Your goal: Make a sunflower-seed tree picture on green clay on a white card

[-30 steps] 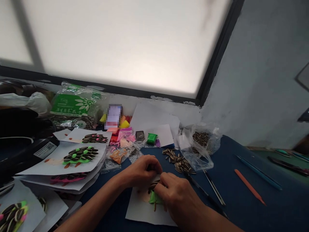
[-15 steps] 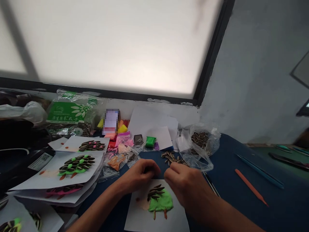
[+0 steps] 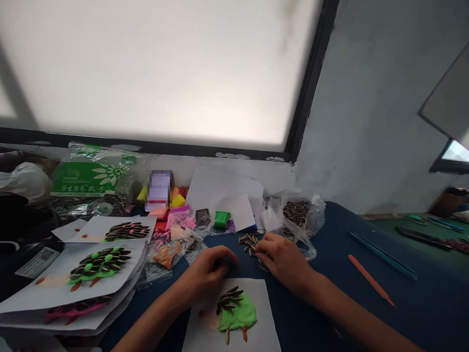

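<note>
My right hand (image 3: 282, 259) reaches down at the small loose pile of striped sunflower seeds (image 3: 249, 241), fingertips pinched together on seeds there. Curled inward, my left hand (image 3: 212, 271) rests by the top left edge of a white paper sheet (image 3: 266, 325); whatever its fingers may hold is hidden. On that sheet lies a hedgehog shape with a bright green clay body (image 3: 240, 313), brown clay legs and a pale clay face. Several sunflower seeds (image 3: 230, 299) stick out of the body's upper left part.
Finished seed hedgehogs on stacked sheets (image 3: 137, 261) lie at left. Behind are a green seed bag (image 3: 86, 178), clay packets (image 3: 222, 220), white papers (image 3: 216, 188) and an open plastic bag of seeds (image 3: 296, 211). An orange clay tool (image 3: 371, 281) and blue tweezers (image 3: 383, 255) lie at right.
My right hand has moved from above the sheet's upper right edge out to the loose seed pile. My left hand stays near the sheet. The view has shifted slightly to the right.
</note>
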`<state>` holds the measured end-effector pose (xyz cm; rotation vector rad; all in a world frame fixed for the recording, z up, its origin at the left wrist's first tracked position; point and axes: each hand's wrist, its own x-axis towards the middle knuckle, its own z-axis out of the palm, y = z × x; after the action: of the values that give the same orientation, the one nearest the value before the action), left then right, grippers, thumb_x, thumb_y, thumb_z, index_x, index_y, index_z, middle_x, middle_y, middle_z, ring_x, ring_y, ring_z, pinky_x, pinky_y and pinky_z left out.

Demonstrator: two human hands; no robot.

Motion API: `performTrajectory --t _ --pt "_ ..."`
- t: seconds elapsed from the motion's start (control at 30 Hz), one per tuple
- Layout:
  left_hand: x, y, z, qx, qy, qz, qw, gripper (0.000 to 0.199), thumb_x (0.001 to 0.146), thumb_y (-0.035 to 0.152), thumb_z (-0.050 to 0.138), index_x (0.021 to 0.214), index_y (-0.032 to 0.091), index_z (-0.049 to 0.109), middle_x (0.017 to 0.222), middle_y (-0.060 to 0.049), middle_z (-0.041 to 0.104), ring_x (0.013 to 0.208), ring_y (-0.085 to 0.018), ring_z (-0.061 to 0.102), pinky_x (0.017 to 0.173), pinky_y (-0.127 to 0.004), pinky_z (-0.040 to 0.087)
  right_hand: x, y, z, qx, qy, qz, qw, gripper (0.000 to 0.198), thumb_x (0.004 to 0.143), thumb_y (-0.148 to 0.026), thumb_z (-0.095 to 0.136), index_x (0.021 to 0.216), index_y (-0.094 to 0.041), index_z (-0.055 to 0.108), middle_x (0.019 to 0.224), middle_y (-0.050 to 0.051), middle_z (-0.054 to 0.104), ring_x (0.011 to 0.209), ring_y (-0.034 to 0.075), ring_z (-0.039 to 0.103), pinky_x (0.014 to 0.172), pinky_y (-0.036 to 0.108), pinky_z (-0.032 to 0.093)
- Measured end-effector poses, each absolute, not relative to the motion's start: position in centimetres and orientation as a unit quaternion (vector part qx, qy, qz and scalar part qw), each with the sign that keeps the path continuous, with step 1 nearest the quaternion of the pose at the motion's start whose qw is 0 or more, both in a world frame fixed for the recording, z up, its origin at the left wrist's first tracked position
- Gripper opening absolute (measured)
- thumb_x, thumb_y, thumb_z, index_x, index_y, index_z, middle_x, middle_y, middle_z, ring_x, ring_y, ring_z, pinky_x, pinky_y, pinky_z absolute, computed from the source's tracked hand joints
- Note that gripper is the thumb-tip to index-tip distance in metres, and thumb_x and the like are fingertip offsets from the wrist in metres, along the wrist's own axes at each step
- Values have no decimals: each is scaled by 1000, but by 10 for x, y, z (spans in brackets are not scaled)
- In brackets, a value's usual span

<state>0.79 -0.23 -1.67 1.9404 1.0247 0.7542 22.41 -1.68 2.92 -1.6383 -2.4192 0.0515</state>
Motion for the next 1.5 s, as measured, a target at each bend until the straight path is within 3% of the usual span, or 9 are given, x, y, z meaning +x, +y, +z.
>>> performTrajectory --t 0.1,0.3,0.47,1.07,1.33,1.5 --pt "2 -2 -8 771 390 261 431 25 81 29 55 97 18 70 77 0 62 71 -16 53 63 -25 41 219 -17 26 -535 -837 23 115 19 92 -9 60 98 -17 75 96 6 66 86 17 63 75 26 48" --pt "-9 -1 6 790 336 200 472 47 67 45 79 108 25 69 109 -2 64 103 -23 54 90 -32 43 216 -18 23 -514 -849 16 121 22 89 -5 61 102 -15 76 96 8 65 90 19 62 79 28 49" --pt "-9 -2 10 799 337 165 470 55 61 44 85 110 27 67 116 -2 58 109 -25 52 95 -34 42 219 -17 24 -517 -847 8 122 20 91 -7 60 98 -16 77 95 8 64 86 18 62 77 28 49" --pt "-5 -4 6 794 365 169 456 55 63 37 83 113 25 65 116 -3 62 111 -26 53 96 -35 41 211 -8 21 -504 -861 -43 52 22 94 -10 57 98 -15 78 96 9 65 93 20 60 79 29 46" --pt "-3 -2 0 789 357 216 451 40 84 48 60 112 20 67 108 -5 67 99 -24 59 84 -32 46 215 -7 27 -500 -863 -72 25 21 90 -7 58 94 -15 77 91 9 64 86 20 59 73 28 44" --pt "-1 -1 -3 785 355 234 450 39 86 48 58 111 19 68 106 -6 68 96 -24 61 80 -31 47 212 -1 18 -477 -873 -94 30 23 95 -10 53 89 -14 74 91 10 62 87 21 57 74 31 43"
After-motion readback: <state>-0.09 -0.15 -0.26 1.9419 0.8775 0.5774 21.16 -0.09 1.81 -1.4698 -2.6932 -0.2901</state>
